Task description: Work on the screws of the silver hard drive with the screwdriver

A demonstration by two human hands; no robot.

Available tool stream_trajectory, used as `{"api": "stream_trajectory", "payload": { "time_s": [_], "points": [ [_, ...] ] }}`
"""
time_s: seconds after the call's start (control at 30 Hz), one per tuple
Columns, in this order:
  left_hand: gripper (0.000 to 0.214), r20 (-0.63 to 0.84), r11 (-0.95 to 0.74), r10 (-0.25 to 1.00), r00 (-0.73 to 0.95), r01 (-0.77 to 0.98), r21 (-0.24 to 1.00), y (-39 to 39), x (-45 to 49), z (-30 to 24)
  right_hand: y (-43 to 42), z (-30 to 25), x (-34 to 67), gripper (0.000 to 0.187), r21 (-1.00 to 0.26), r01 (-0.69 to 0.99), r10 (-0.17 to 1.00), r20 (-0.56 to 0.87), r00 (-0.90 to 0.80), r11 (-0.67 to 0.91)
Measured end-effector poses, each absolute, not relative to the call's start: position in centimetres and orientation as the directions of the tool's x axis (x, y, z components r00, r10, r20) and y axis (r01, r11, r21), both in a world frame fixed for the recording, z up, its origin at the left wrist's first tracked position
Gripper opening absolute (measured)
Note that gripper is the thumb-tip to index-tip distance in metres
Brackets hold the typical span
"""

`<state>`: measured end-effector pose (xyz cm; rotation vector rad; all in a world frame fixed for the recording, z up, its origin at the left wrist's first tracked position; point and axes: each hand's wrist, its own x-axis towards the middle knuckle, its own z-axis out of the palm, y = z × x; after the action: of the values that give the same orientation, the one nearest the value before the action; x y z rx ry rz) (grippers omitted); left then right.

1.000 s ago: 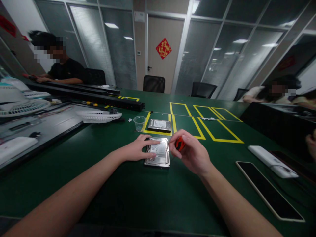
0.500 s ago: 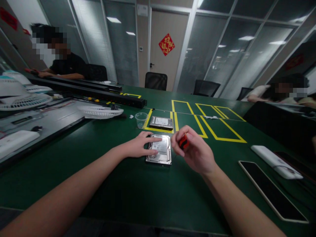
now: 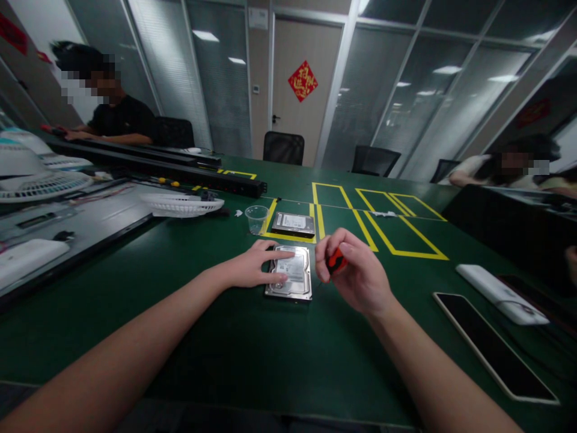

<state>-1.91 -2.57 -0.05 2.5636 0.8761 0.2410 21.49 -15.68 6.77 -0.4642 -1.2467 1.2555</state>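
A silver hard drive lies flat on the green table in front of me. My left hand rests on its left side, fingers spread, with two fingertips on the top cover. Just off the drive's right edge, my right hand is closed around the red and black handle of a screwdriver. Its thin shaft barely shows, and I cannot make out whether the tip touches anything. Behind the first drive, a second hard drive sits inside a yellow taped square.
A clear plastic cup stands left of the second drive. White fan parts and a long black bar lie at left. On the right are a phone, a white power bank and a dark box. Two people sit across.
My right hand has shifted very slightly, and more of the red handle shows. My left hand and the drive keep their places; the whole view has drifted a little.
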Motion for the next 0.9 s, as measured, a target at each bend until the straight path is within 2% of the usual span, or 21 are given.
{"api": "stream_trajectory", "payload": {
  "time_s": [0.17, 0.3, 0.37, 0.73, 0.83, 0.9],
  "points": [
    [0.070, 0.024, -0.710, 0.618, 0.786, 0.544, 0.448, -2.59, -1.84, -0.03, -15.88, 6.87, 21.35, 0.015, -0.849, -0.434, 0.887, 0.416, -0.200, 0.301],
    [0.071, 0.025, -0.709, 0.616, 0.787, 0.541, 0.453, -2.51, -1.86, -0.13, -15.95, 7.09, 21.22, 0.039, -0.844, -0.440, 0.886, 0.422, -0.189, 0.308],
    [0.072, 0.023, -0.708, 0.617, 0.786, 0.542, 0.452, -2.49, -1.88, -0.12, -15.93, 7.14, 21.23, 0.042, -0.842, -0.452, 0.891, 0.413, -0.188, 0.295],
    [0.070, 0.040, -0.713, 0.618, 0.785, 0.538, 0.450, -2.50, -1.86, -0.21, -15.81, 6.75, 21.25, 0.013, -0.845, -0.433, 0.880, 0.430, -0.201, 0.314],
    [0.070, 0.034, -0.707, 0.620, 0.783, 0.540, 0.456, -2.53, -1.84, -0.22, -15.86, 6.71, 21.24, 0.010, -0.852, -0.428, 0.887, 0.415, -0.201, 0.302],
    [0.070, 0.030, -0.705, 0.619, 0.785, 0.538, 0.462, -2.56, -1.83, -0.16, -15.88, 6.76, 21.20, 0.015, -0.859, -0.416, 0.892, 0.406, -0.197, 0.299]
  ]
}}
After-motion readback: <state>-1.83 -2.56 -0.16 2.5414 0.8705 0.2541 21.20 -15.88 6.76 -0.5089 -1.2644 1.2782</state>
